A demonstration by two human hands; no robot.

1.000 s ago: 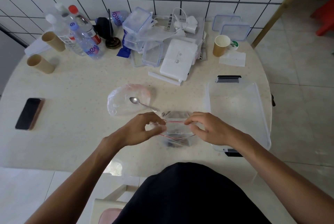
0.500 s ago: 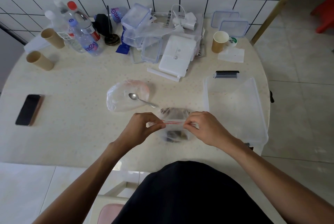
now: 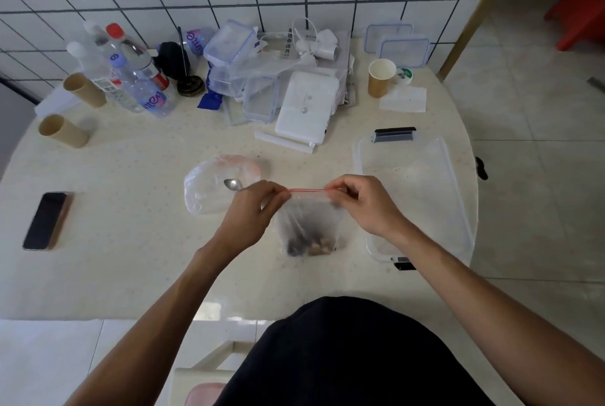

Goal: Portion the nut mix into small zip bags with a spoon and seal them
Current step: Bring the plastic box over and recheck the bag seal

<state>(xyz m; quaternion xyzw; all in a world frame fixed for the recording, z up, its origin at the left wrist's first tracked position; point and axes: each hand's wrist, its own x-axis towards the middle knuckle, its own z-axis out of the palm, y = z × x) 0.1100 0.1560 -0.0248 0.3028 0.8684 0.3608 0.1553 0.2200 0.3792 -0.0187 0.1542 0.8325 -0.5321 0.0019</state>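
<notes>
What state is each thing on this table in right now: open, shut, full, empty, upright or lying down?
Zip bag: held up, nuts at bottom, red strip pinched at both ends.
Left hand: pinching the strip.
Right hand: pinching the strip.
Spoon: lying on an empty bag.
Big clear tub: open, nearly empty.
Paper cup: upright.
Phone: lying flat, screen dark.

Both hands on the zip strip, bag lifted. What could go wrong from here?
1. The zip bag hangs from its red strip, pinched by the left hand and right hand; any unsealed gap could let the nut mix spill if it tips.
2. The spoon lies on a loose plastic bag right beside the left hand; a knock could send it off.
</notes>
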